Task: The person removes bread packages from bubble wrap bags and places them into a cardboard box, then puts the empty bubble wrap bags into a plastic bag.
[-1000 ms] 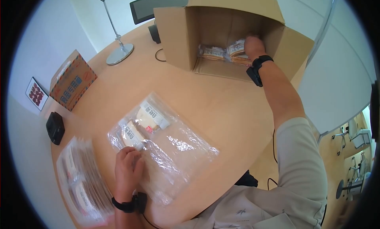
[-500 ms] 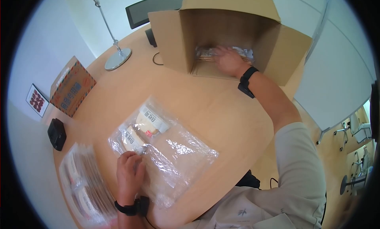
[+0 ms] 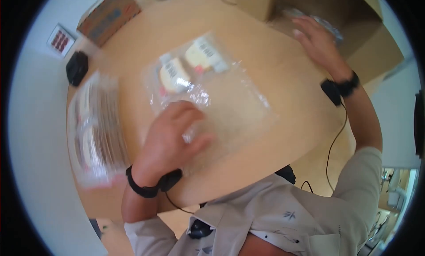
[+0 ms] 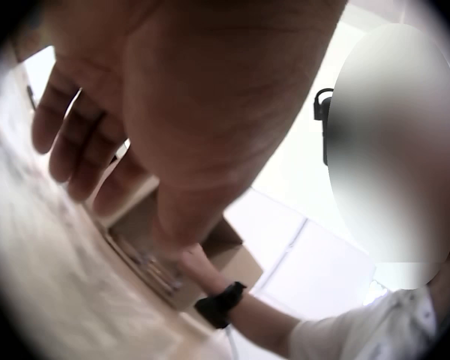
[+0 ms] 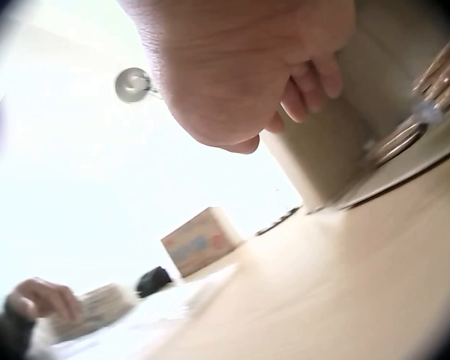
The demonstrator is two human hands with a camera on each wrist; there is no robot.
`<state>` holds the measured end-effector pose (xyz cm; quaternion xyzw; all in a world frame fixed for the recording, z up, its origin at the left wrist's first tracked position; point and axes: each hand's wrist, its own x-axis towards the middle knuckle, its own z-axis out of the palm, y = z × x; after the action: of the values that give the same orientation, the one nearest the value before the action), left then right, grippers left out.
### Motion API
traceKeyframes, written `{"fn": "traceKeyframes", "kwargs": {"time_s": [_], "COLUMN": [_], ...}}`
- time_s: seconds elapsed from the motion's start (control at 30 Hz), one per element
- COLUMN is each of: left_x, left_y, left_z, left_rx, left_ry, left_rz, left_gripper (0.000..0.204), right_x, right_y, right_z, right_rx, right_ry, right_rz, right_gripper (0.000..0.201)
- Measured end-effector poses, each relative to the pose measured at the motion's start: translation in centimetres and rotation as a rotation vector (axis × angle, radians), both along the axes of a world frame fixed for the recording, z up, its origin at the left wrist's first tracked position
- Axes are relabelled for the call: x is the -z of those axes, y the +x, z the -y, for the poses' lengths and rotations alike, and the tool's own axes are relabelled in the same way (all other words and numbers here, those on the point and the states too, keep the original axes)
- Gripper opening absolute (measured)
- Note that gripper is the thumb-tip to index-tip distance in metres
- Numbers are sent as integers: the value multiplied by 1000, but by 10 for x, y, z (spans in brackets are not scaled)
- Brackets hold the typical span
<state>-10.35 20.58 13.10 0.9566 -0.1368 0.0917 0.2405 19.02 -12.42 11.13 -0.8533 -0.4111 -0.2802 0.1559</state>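
Note:
My left hand (image 3: 170, 138) is over the near part of a clear plastic bag (image 3: 239, 101), its fingers loosely bent; in the left wrist view the fingers (image 4: 86, 150) hang relaxed with nothing held. Two wrapped bread slices (image 3: 175, 76) (image 3: 203, 54) lie at the bag's far side. My right hand (image 3: 318, 43) is at the mouth of the large cardboard box (image 3: 254, 3), fingers extended and empty. Inside that box, wrapped packs (image 5: 401, 142) lie near the opening, partly hidden by the hand in the head view.
A row of several filled clear bags (image 3: 99, 127) stands at the left of the table (image 3: 287, 141). Behind it are a black device (image 3: 77, 69), a small printed carton (image 3: 110, 17) and a framed picture (image 3: 61, 40). A cable (image 3: 338, 132) hangs from the right wrist.
The head view has tilted down. My right hand has drawn back from the packs to the box's opening. My left hand has lifted and moved off the bag's near left edge.

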Motion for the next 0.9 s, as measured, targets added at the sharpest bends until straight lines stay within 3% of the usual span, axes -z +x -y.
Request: {"fn": "traceKeyframes", "kwargs": {"time_s": [0.07, 0.13, 0.2, 0.27, 0.37, 0.7, 0.9], "left_x": [4, 22, 37, 39, 47, 46, 41], "left_y": [-9, -13, -12, -8, -5, -6, 4], "left_z": [16, 23, 17, 22, 16, 17, 2], "left_rx": [66, 121, 111, 68, 103, 16, 62], "left_ry": [-51, 113, 135, 96, 129, 130, -49], "left_rz": [-71, -152, -83, -248, -240, -165, -236], "left_gripper": [39, 41, 33, 25, 20, 15, 15], "right_x": [-3, -9, -22, -29, -23, -5, -6], "right_y": [-52, -114, -162, -182, -202, -205, -214], "right_z": [-11, -22, -33, -30, -30, -38, -37], "right_rx": [-213, -329, -443, -667, -741, -754, -732], "right_ry": [24, -16, -137, -261, -291, -345, -366], "right_rz": [-101, -114, -261, -385, -583, -570, -556], "right_gripper": [30, 29, 25, 18, 13, 13, 14]}}
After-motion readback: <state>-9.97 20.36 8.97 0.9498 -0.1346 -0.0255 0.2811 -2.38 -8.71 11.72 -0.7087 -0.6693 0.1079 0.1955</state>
